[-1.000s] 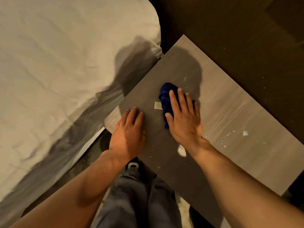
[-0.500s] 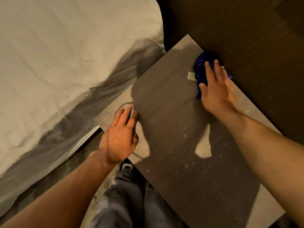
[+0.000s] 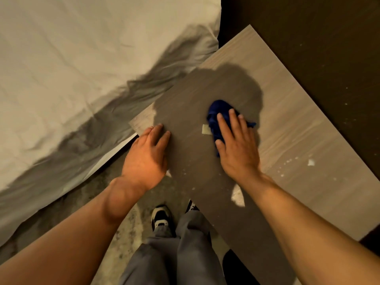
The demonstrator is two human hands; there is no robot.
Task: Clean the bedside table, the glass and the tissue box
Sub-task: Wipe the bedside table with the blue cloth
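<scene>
The right hand (image 3: 236, 145) lies flat with straight fingers on a crumpled blue cloth (image 3: 218, 114) and presses it on the bedside table (image 3: 308, 140), about the middle of the top, a little toward the corner that meets the bed (image 3: 72, 68). Half a second ago this hand and the cloth were at the far edge of the table, next to the dark floor; now they are back toward the near edge, so the wiping goes in strokes forward and back. A small pale scrap (image 3: 205, 128) lies just beside the cloth, touching its left side, and it has travelled with the cloth in each picture, so I judge that the cloth pushes it rather than lifts it. The left hand (image 3: 147, 155) rests open on the near edge close to the bed-side corner, fingers straight, holding nothing; it stays almost in the same place and seems to steady the person. White crumbs and a bigger white flake (image 3: 311, 162) lie on the part of the top toward the right, and this part looks not yet wiped. The glass and the tissue box are not in view, so the task seems to be in its first part.
</scene>
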